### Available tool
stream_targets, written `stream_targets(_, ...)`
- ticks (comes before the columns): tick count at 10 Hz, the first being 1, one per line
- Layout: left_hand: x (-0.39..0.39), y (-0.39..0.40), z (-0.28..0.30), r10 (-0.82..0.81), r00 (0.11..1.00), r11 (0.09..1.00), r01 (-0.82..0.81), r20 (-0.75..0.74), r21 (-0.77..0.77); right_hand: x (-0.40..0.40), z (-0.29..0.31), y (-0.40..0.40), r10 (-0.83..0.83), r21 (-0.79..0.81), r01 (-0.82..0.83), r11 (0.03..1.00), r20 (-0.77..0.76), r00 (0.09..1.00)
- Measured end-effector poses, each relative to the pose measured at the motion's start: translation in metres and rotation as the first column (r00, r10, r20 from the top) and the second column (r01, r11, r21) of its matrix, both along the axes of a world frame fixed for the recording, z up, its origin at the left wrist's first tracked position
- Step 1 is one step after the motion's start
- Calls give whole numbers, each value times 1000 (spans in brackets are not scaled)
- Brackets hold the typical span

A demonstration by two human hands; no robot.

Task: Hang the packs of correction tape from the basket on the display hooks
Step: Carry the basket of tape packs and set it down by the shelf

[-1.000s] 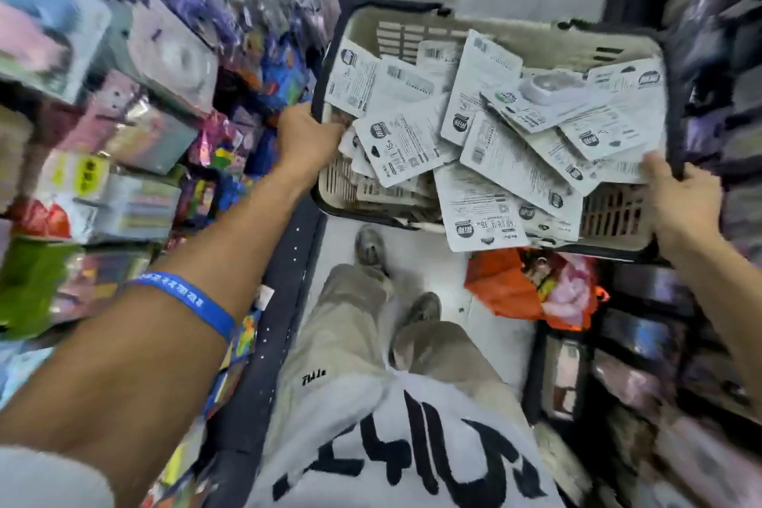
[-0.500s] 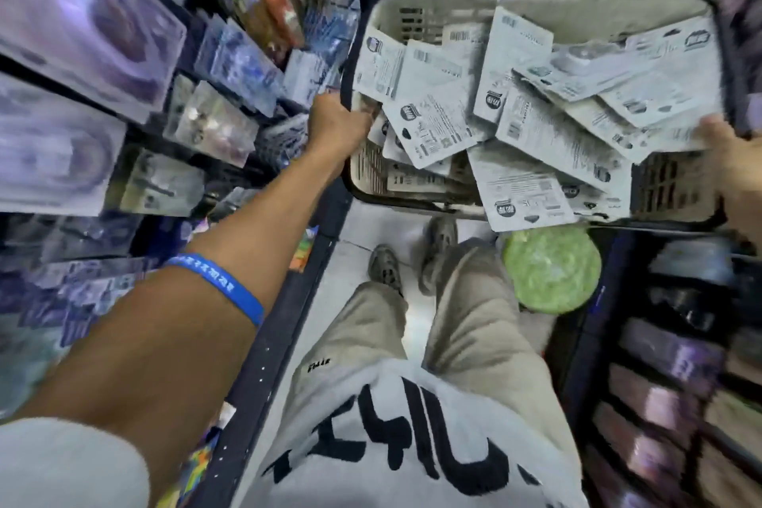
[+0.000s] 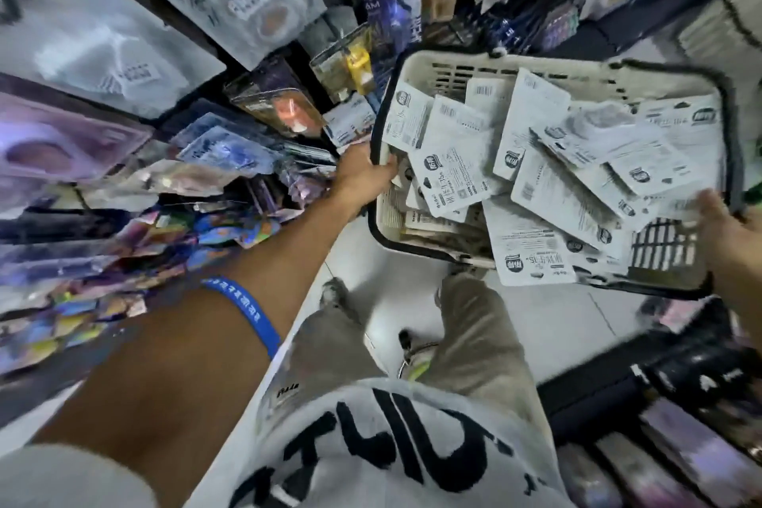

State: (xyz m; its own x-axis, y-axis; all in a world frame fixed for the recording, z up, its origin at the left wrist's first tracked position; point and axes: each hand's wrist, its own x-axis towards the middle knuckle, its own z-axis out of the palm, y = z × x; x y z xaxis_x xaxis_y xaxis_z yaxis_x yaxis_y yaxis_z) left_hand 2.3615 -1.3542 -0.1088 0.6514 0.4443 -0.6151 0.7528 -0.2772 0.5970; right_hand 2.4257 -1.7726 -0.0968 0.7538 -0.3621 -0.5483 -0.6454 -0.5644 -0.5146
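Shop aisle, one basket (image 3: 420, 66) heaped with correction tape packs (image 3: 453, 169), two hands (image 3: 363, 173) gripping its rim.

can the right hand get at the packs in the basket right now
Probably not without letting go: the right hand grips the basket at its right rim, and the left hand grips the left rim. The packs of correction tape lie uncovered, right beside its fingers.
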Motion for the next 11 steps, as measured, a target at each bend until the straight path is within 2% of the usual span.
stream_targets(1, -10, 4, 9, 103, 994, 994, -104, -46, -21, 34, -4, -1, 30, -27, -31, 999, -50, 998)
stream_targets(2, -44, 16, 17, 244, 968, 969, -245, -60, -10, 55, -14, 17, -13, 94, 15, 995, -27, 1000)
stream_targets(3, -76, 26, 18, 312, 949, 949, -313, -39, -35, 50, -17, 37, 12, 129, -5, 992, -56, 998)
stream_targets(4, -138, 42, 11, 401, 916, 914, -400, -8, -71, 26, -16, 73, 127, 123, -124, 985, -18, 992)
stream_targets(6, -238, 52, 2, 400, 915, 903, -382, 58, -197, -59, 3, 101, 203, 22, -204, 979, 50, 978)
stream_targets(7, -287, 56, -4, 428, 903, 885, -411, 35, -219, -95, 9, 112, 267, -26, -266, 964, 61, 962)
stream_targets(8, -361, 64, -24, 515, 856, 835, -513, -48, -198, -139, -5, 144, 394, -71, -391, 918, 27, 919)
stream_targets(9, -404, 67, -59, 638, 757, 746, -653, -140, -133, -158, -45, 173, 519, -110, -517, 849, -11, 855)
stream_targets(10, -449, 68, -147, 852, 461, 468, -883, -249, -33, -184, -148, 213, 683, -153, -677, 720, -18, 730)
stream_targets(11, -470, 72, -225, 901, 333, 337, -941, -280, -34, -197, -238, 239, 739, -176, -728, 662, -9, 674)
